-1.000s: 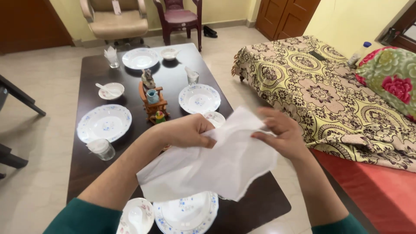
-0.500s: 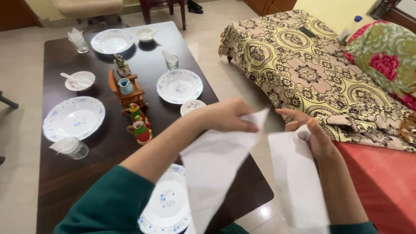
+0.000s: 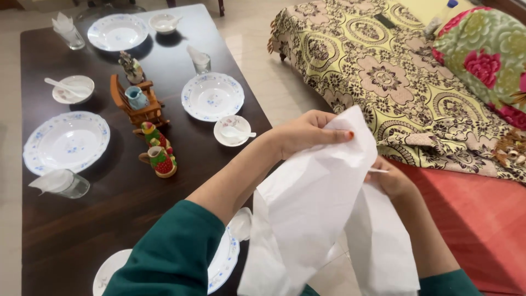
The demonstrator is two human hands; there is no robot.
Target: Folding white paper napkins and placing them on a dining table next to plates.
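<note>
Dark green long sleeves pushed up the forearms; orange-painted thumbnail.

I see a dark wooden table on the left, set with plates; pale tiled floor between it and a bed on the right; patterned yellow bedspread; floral pillow top right; even, soft light.
</note>
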